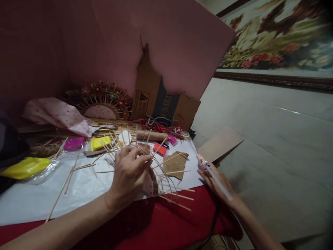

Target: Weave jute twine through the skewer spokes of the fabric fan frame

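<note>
My left hand (131, 170) is closed in a pinch over a round craft piece, its fingertips at the lower end of a thin wooden stick (160, 146). More sticks (179, 197) fan out from the piece's brown rim, and thin twine (168, 178) runs loosely among them. Part of its dotted pale centre (148, 185) shows below my fingers; the rest is hidden by the hand. Off the table's right edge, my right hand (214, 182) grips a small glue gun (202, 161), with a clear glue stick (220, 182) sticking out behind it.
White paper (85, 194) covers part of the red cloth (156, 222). Around lie yellow clay packs (101, 142), an orange pack (159, 149), a twine roll (152, 135), torn cardboard (175, 165) and loose sticks. A finished-looking stick fan (100, 111) and cut cardboard (148, 88) lean behind.
</note>
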A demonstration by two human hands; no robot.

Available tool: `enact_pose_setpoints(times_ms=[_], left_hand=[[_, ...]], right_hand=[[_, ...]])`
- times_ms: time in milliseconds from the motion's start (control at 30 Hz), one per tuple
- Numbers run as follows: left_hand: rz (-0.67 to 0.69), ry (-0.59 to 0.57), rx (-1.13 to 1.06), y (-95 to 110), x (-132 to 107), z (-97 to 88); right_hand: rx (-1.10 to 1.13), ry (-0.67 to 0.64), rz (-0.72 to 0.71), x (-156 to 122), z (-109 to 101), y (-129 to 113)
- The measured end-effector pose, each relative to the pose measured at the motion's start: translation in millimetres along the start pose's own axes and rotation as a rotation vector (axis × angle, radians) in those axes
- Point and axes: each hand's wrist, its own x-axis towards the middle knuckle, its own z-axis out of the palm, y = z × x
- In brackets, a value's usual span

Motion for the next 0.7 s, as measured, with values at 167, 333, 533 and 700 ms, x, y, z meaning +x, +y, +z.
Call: enact_pose_setpoints(times_ms=[167,333,533,700], left_hand=[[0.085,0.127,-0.046,-5,32,-30.9],[0.053,0.189,-0.001,8,61,-79.9],[0.077,0.024,-0.084,21,57,-97.4],[-0.105,-0.211,-0.194,22,32,-68.1]], right_hand=[[-0.23,-0.133,-0.148,1,2,-15],[-0.419,-0.236,-0.326,7,13,-41],[-0.206,-0.361,-0.382,15,4,-68],[0.485,-0.379,-0.245,25,1,-109]])
